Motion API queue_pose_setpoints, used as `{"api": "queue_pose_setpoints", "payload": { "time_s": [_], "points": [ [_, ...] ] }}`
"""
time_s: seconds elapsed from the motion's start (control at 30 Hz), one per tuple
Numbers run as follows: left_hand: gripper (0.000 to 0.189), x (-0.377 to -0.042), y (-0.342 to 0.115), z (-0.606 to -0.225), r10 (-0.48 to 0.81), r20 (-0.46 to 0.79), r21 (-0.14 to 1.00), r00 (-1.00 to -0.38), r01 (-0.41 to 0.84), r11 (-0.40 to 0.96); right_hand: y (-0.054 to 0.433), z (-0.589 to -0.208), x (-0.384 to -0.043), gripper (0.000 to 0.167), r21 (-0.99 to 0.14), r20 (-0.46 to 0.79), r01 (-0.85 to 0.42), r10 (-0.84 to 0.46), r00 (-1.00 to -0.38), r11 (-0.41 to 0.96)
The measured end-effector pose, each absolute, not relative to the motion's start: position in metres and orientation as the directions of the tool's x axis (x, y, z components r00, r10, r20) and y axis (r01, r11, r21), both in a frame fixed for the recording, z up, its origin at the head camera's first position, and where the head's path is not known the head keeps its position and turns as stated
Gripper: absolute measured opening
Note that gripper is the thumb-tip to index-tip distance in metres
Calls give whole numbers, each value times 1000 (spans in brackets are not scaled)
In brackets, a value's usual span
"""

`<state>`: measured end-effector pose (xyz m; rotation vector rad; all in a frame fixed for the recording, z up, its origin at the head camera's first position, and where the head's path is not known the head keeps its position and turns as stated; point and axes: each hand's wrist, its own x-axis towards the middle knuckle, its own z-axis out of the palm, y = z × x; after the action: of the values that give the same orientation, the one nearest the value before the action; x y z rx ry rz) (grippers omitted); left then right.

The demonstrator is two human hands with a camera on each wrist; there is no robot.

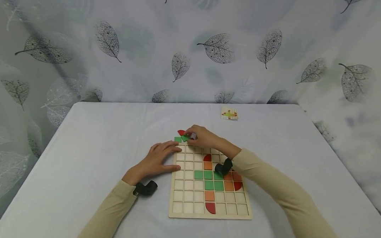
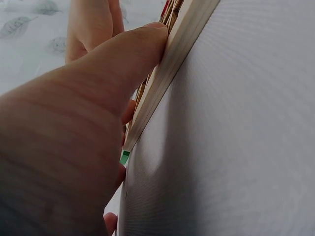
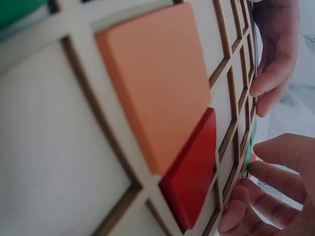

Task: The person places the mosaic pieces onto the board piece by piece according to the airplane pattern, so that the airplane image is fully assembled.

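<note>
A wooden grid board (image 1: 189, 196) lies on the table with green, orange and red tiles in several squares. My left hand (image 1: 157, 157) rests along its left edge, fingers spread, fingertips on the rim. The thumb lies against the board's side in the left wrist view. Just past the far edge, my right hand (image 1: 204, 137) pinches a green square tile (image 1: 185, 138), which sits at a slant. Beside it are another green tile (image 1: 177, 139) and a red rounded tile (image 1: 180, 132). In the right wrist view, an orange tile (image 3: 157, 83) and a red tile (image 3: 192, 172) sit in the grid close by.
A small card (image 1: 229, 114) with a coloured pattern lies near the back of the white-covered table (image 1: 114, 129). Behind the table hangs a leaf-print cloth (image 1: 142, 46). Each wrist carries a black camera mount, and the right one hangs over the board.
</note>
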<state>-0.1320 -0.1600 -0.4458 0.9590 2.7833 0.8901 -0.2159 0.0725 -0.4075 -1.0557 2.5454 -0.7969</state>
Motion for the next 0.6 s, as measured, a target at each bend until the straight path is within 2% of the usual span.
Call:
{"api": "queue_pose_setpoints", "payload": {
  "time_s": [0.2, 0.43, 0.6],
  "points": [
    [57, -132, -161, -446, 586, 110, 553, -803, 540, 635, 69, -404, -215, 33, -568, -65, -572, -724, -687, 592],
    [57, -133, -161, -447, 587, 118, 551, -801, 545, 632, 69, -406, -217, 26, -559, -54, -590, -736, -675, 583],
    [56, -132, -161, -445, 588, 111, 554, -801, 541, 633, 68, -407, -220, 30, -552, -66, -588, -734, -676, 591]
  ]
}}
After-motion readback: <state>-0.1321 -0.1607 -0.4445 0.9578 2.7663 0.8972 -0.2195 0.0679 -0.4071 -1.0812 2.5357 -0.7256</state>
